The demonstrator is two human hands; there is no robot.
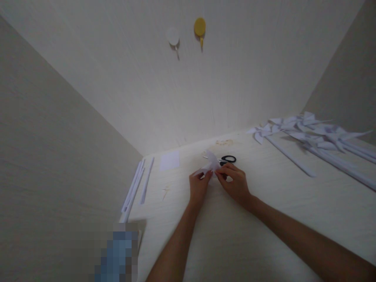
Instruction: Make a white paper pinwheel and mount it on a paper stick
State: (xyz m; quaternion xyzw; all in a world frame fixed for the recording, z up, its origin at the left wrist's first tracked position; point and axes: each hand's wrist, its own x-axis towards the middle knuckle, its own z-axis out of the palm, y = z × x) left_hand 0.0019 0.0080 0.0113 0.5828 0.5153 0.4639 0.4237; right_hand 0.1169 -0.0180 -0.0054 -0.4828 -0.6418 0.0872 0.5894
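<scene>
Two hands: fingertips close together, both pinching one thin white paper piece (pixel 212 159); clock directions below run from that piece.
Left hand (pixel 199 190): at 7 o'clock, thumb and fingers closed on the paper's near edge.
Right hand (pixel 235 182): at 4 o'clock, thumb and forefinger closed on the paper, near the left fingertips.
Paper piece: between the hands, above the pale tabletop (pixel 235 243), one flap curving toward 12 and another toward 8.
Scissors (pixel 222 159): just beyond the right fingers, black handle toward 2, partly hidden by hand and paper.
Beige scraps (pixel 225 142): a little scatter at 1 o'clock, near the wall (pixel 205 90).
Paper square (pixel 169 161): flat at 9 o'clock.
Small pale bits (pixel 166 190): at 8 o'clock, too small to identify.
Paper rods (pixel 133 188): between 8 and 9, several side by side, another just beside them.
Paper pinwheels (pixel 308 131): toward 2 and 3, overlapping, sticks slanting toward 4.
Hooks: white one (pixel 173 36) at 11, yellow one (pixel 200 27) at 12, both on the wall.
</scene>
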